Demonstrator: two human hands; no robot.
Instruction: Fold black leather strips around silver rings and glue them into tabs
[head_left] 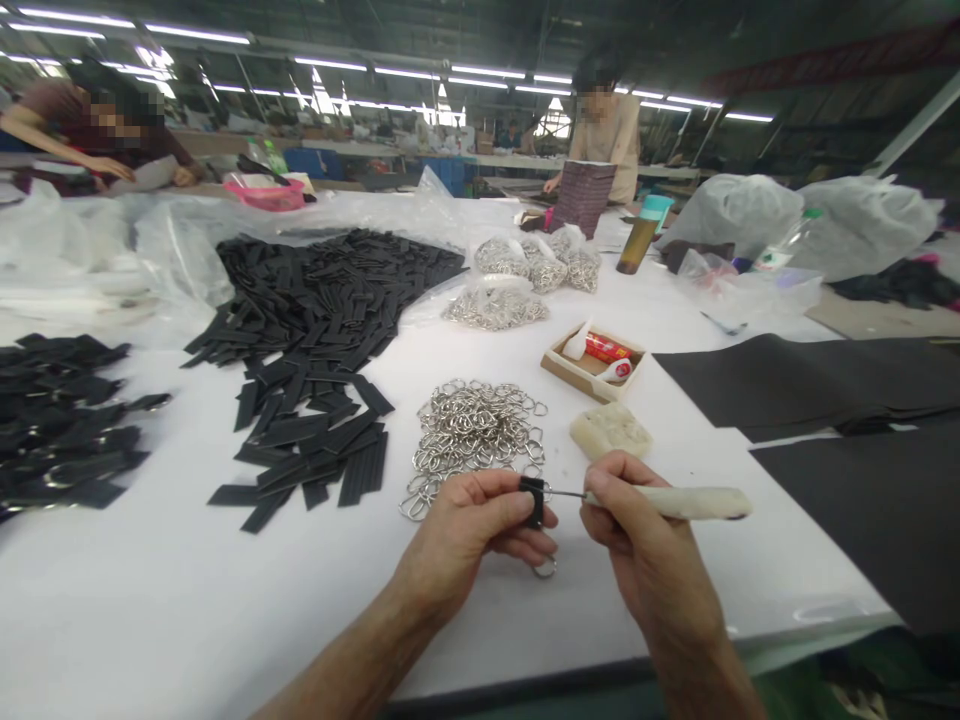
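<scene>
Left hand [471, 516] is pinching a likely light, pliable black strip [535, 502] by its faces; right hand [631, 518] is gripping a tool [701, 502]

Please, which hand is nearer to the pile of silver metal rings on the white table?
Left. The left hand, pinching a small black strip, is at the near edge of the ring pile; the right hand is farther away, to the right, gripping a pale-handled metal tool.

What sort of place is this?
Likely a factory workshop: black strips and metal rings lie in heaps, with rows of tube lights overhead.
</scene>
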